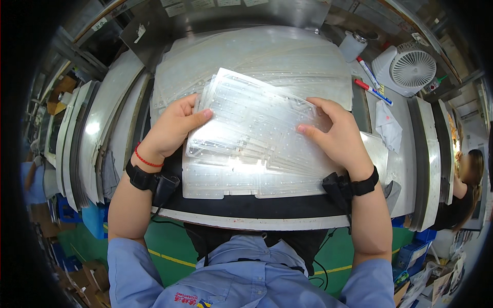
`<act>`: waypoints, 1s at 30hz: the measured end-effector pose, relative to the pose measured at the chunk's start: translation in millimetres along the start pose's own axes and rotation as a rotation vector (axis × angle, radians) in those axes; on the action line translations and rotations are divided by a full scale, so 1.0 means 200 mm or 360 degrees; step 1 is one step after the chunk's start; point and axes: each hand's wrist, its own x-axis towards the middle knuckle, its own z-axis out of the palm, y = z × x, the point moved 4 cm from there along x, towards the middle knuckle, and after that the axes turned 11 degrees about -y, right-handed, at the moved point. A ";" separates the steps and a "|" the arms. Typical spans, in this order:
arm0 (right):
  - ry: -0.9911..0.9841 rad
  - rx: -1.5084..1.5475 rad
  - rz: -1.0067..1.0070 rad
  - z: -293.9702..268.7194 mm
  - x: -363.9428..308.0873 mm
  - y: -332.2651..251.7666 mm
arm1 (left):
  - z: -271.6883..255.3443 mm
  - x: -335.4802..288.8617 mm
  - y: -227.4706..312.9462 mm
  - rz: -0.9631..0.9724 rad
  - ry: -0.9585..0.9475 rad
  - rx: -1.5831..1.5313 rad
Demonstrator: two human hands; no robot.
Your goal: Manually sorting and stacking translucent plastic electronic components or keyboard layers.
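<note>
Between my hands is a fanned stack of clear plastic sheets [246,118], thin and see-through, with fine lines and small dots. My left hand [179,123] is closed on the stack's left edge, thumb on top and fingers beneath. On the opposite edge, my right hand [334,131] grips the sheets near the upper right corner, its thumb on the top face and part of its fingers hidden. The top sheet lies tilted. Lower sheets spread toward me, and the lowest one [205,179] rests over the black mat [287,208] at the table's front.
Behind, a wide pile of larger clear sheets [246,46] covers the table. To the right are a white fan [411,69], a bottle [353,46], markers [372,91] and a white cloth [388,126]. Stacked panels [110,123] stand at left. Another person [465,190] is at far right.
</note>
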 end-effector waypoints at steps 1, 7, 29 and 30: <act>0.0031 -0.0013 -0.0039 0.00 0.00 0.00 | 0.00 0.00 0.00 0.0001 0.0000 -0.0002; 0.0134 -0.0082 -0.0151 -0.01 0.00 -0.01 | -0.01 0.00 0.00 -0.0009 0.0005 0.0011; -0.0126 -0.0261 -0.0127 0.04 -0.02 0.02 | -0.36 -0.07 0.08 0.0777 0.0949 -0.0309; -0.0192 -0.0223 -0.0061 0.04 -0.02 0.02 | -0.35 -0.07 0.08 0.0792 0.1044 -0.0224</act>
